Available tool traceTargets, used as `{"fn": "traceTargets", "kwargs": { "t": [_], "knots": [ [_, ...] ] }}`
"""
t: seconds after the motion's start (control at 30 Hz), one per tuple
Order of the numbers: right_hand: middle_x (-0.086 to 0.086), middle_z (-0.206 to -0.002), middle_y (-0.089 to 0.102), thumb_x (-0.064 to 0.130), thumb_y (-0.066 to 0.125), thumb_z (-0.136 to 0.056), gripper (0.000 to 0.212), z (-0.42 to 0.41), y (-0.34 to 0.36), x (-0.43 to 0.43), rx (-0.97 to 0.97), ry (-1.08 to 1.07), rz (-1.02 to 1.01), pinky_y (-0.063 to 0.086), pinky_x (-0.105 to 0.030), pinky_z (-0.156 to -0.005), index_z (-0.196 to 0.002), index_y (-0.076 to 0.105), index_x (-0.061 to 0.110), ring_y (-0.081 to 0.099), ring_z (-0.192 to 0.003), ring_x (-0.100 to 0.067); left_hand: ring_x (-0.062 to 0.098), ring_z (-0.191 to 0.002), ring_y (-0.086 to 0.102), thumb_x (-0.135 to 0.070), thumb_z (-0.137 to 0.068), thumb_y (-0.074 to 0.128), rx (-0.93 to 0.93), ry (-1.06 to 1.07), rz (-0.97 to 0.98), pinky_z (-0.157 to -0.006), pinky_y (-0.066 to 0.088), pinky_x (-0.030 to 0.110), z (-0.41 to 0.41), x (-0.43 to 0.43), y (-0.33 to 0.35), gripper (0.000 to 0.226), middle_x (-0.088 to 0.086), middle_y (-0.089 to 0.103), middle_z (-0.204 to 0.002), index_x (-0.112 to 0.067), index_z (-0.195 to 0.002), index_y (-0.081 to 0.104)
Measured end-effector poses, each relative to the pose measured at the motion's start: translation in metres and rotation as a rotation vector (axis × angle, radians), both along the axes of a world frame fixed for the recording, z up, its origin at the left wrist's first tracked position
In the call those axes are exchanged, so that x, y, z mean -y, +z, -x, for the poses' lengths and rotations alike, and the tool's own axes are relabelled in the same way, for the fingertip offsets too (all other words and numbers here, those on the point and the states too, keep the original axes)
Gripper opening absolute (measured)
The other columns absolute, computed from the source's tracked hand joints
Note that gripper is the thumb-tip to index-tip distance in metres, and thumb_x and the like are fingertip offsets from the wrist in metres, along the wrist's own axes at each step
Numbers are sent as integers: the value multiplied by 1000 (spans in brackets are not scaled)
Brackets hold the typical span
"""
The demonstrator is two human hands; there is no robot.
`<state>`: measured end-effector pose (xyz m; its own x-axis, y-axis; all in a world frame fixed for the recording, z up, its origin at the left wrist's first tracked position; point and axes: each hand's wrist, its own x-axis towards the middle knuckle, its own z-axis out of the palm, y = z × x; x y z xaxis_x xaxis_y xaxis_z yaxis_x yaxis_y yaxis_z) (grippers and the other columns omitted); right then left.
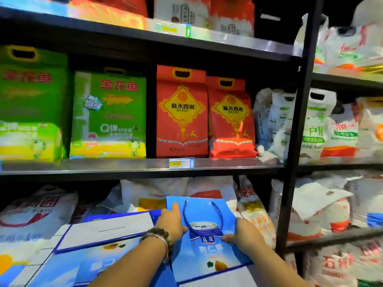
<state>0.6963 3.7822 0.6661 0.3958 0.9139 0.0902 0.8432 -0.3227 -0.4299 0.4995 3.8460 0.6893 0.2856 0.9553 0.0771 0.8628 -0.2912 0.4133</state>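
The left grip (pixel 172 222) is pinching the left edge of the blue gift bag (pixel 207 251). Its thumb is lying on the printed front and its forefinger is stretching up along the edge toward the bag's top corner. The right grip (pixel 246 235) is pinching the opposite edge. Its thumb is pressing on the front, and the other fingers are wrapping behind the bag, out of sight. The bag is being held between the two grips, flat, front toward the camera and tilted a little, with its top rising above both of them. Its blue rope handle (pixel 219 214) is drooping in a loop down the front, between the two thumbs. A beaded bracelet (pixel 159 235) is sitting on the wrist just below the left grip.

To the left of the left grip, white-and-blue cartons (pixel 107 226) are lying flat. Beyond both grips, behind the bag, white sacks (pixel 153 191) are leaning on the lowest level. Above the grips, a dark shelf (pixel 124 165) is carrying a price tag (pixel 181 163) on its front lip. Two red rice bags (pixel 182 112) are standing on it straight above the grips, and two green rice bags (pixel 109 114) are standing up and to the left. To the right of the right grip a black upright post (pixel 298 121) is standing, with pale flour bags (pixel 315 125) crowding just beyond it.
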Motion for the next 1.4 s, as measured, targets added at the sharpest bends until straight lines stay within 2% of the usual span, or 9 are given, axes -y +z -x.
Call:
{"fn": "traceTargets", "kwargs": {
  "t": [0.17,0.33,0.43,0.5,0.73,1.03,1.23,1.3,1.4],
  "knots": [
    [-2,-119,54,55,63,-76,61,2,-16,-6,109,-72,-58,42,-29,-77,-120,44,17,54,-106,-19,32,-109,55,-32,-87,58,-39,1,-68,-90,49,36,-4,-3,-20,66,18,35,-134,-23,-140,20],
    [-3,-120,48,56,59,-78,62,13,-12,-2,380,-89,-131,38,-32,-85,-126,40,21,47,-110,-22,35,-134,27,-11,-90,50,-276,-106,-355,-106,31,39,-18,6,-16,60,18,8,-152,-13,-142,19],
    [-7,-90,58,38,83,-53,48,27,-7,-7,530,43,-184,45,-36,-68,-90,63,15,59,-85,-26,31,-126,38,-16,-94,41,-274,-213,-212,-103,34,38,-28,13,-27,40,15,34,-142,-10,-133,37],
    [-8,-100,59,31,72,-72,32,36,-11,-11,505,126,-167,44,-37,-77,-98,63,14,57,-95,-29,31,-140,17,-26,-98,33,-308,-224,-116,-114,19,42,-31,13,-43,49,14,12,-153,-10,-143,23],
    [-6,-154,16,39,30,-97,51,43,-35,-14,325,238,19,19,-36,-113,-143,27,16,18,-140,-23,25,-142,-14,-49,-97,19,-332,-212,-30,-115,-3,43,-32,12,-67,63,7,-20,-154,-20,-148,-4],
    [-4,-152,-26,47,19,-97,66,40,-43,-23,267,292,291,-8,-46,-114,-146,-13,17,-20,-141,-23,21,-142,-18,-47,-97,24,-333,-226,124,-114,-7,43,-34,4,-66,64,5,-23,-153,-23,-147,-7],
    [-7,-155,-13,51,26,-94,64,45,-45,-15,390,190,5,-4,-44,-114,-148,4,22,-7,-144,-26,35,-139,19,-16,-95,41,-134,-281,177,-112,20,38,-28,23,10,58,18,0,-154,-8,-146,14],
    [-10,-153,18,46,47,-86,63,51,-36,-10,487,202,-133,12,-46,-114,-141,33,18,21,-140,-32,32,-137,25,-9,-93,41,44,-305,123,-108,27,35,-23,39,48,54,15,15,-153,-9,-144,22],
    [-4,-107,69,40,74,-60,47,65,-16,-5,648,271,-254,38,-45,-97,-103,68,21,63,-103,-28,27,-127,41,-9,-91,43,75,-386,3,-97,35,29,-3,69,87,47,11,41,-142,-13,-137,38]
  ]
}}
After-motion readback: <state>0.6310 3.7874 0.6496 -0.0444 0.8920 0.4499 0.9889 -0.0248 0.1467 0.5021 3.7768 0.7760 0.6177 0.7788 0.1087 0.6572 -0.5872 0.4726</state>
